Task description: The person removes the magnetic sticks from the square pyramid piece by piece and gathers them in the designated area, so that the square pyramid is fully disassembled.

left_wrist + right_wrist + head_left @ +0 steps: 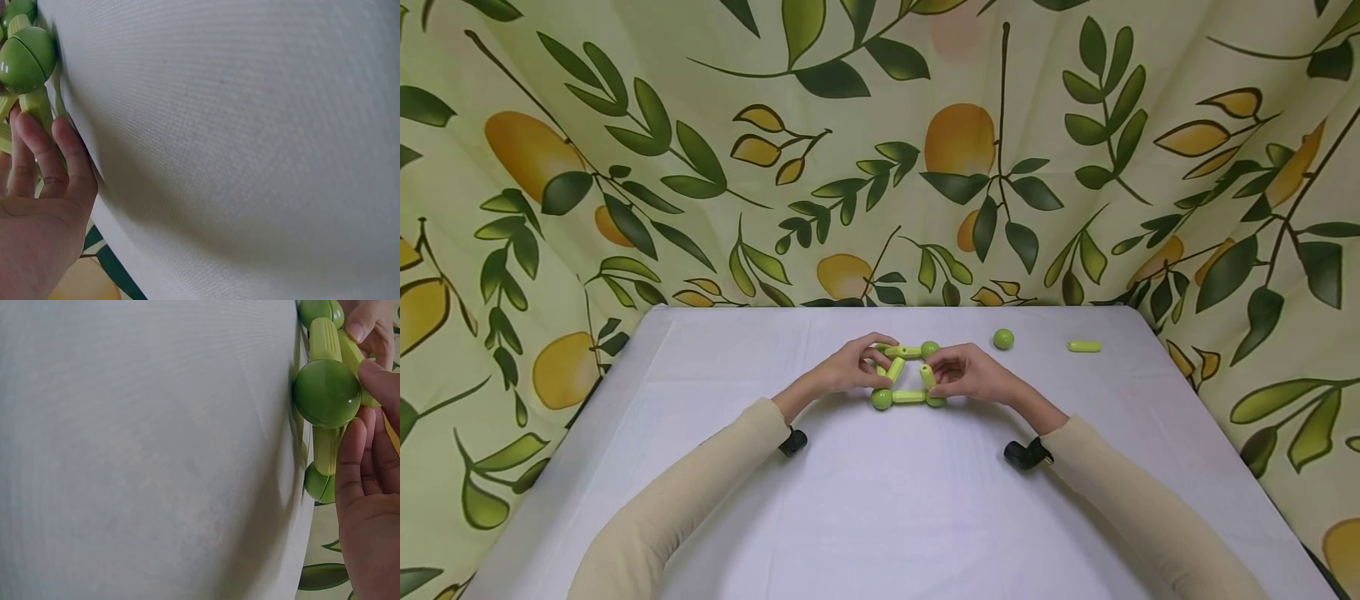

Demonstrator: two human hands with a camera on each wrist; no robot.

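Observation:
A four-sided frame of green balls and light-green rods lies on the table, with a front rod [909,397] joining a front-left ball [882,399] to a front-right one. My left hand [846,367] is at the left side, its fingers and thumb around a slanting rod [896,370] above the front-left ball. My right hand [977,373] pinches another raised rod [928,377] above the front-right ball [327,394]. A back rod [908,352] meets a back-right ball [930,349]. My left fingers partly cover the back-left corner. In the left wrist view, the left fingertips are beside a rod under a ball [28,60].
A loose green ball [1003,338] lies behind and right of my right hand. Farther right is a loose rod [1084,346]. A white cloth [880,517] covers the table, and a leaf-and-fruit patterned curtain [865,125] hangs behind its far edge.

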